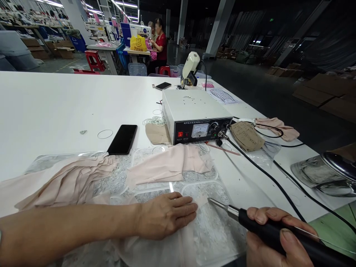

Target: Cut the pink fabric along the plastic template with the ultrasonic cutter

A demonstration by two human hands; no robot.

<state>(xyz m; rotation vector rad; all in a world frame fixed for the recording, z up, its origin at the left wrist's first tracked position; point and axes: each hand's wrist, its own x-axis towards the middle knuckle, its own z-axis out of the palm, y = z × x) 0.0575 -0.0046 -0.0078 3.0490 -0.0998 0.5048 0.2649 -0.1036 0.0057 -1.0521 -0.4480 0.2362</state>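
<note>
My left hand point(169, 215) lies flat, fingers stretched out, pressing pale, sheer fabric point(158, 252) against a clear, cloudy plastic sheet point(217, 230). In my right hand point(278, 237) is a black-handled ultrasonic welding handpiece point(258, 222). Its pointed metal tip is just right of my left fingertips, beside the fabric's edge; whether it touches the sheet I cannot tell. Beyond my left hand a folded pale pink fabric piece point(169, 165) rests on the sheet. A fanned stack of similar pink pieces point(75, 178) lies to the left, partly behind my forearm.
A control box point(197, 107) stands mid-table, its black cable point(264, 176) running right. A phone point(122, 139) lies left of the box. A glass pot point(319, 174) and a tan pad point(247, 136) are at right. A person in red point(161, 44) sits at a sewing machine behind.
</note>
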